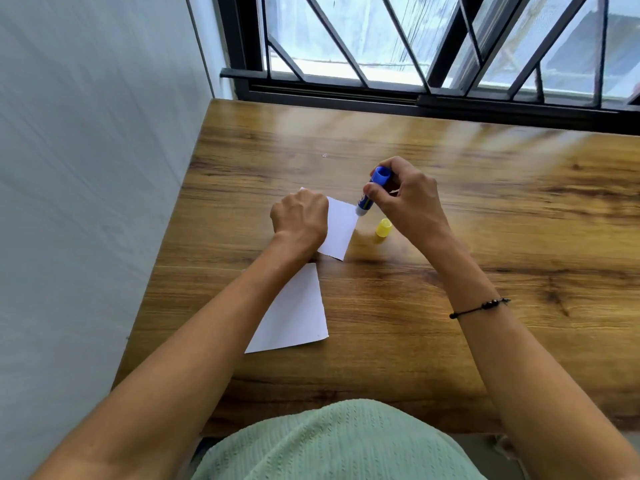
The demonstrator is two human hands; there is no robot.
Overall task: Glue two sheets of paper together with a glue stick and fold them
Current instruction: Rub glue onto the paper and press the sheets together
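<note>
Spare sheet [294, 313] lies nearer the desk's [450, 271] front edge, untouched. Left hand [300, 216], fingers curled under, pins far sheet [341, 226]; right hand [405, 197] grips glue stick [370, 192], tip at its right edge, cap [383, 227] beside. Gluing step; next likely strokes across, then laying the spare on top.

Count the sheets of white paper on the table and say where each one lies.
2. The far sheet lies under the left hand, beside the glue stick that the right hand holds. The near sheet lies closer to the person, partly under the left forearm.
</note>
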